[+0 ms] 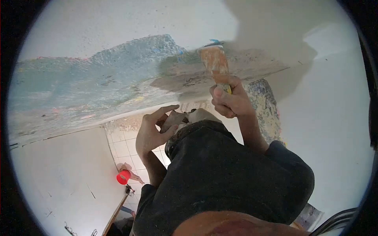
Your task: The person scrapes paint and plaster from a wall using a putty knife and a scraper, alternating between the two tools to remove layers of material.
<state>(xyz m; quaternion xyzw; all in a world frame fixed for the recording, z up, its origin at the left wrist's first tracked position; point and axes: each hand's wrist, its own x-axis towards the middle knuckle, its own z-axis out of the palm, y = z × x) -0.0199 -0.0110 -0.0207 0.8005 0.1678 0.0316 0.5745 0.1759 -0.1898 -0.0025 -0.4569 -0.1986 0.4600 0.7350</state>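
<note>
My right hand (232, 101) is closed around the handle of a paint scraper (215, 62), its wide blade rusty and smeared with pale residue. The blade's edge lies against the wall (130, 27), where the white coat meets a rough blue-grey patch (130, 59). A small curl of blue paint (215, 41) sits at that edge. Lower down and to the left, my left hand (151, 131) is held in front of my body, fingers curved and apart, with nothing in it.
Another bare, mottled patch (264, 104) marks the white wall to the right. Below are a tiled floor (128, 147) with debris along the wall and a red bucket (123, 177). Dark cables (338, 220) hang at the lower right. My shadow falls across the upper right wall.
</note>
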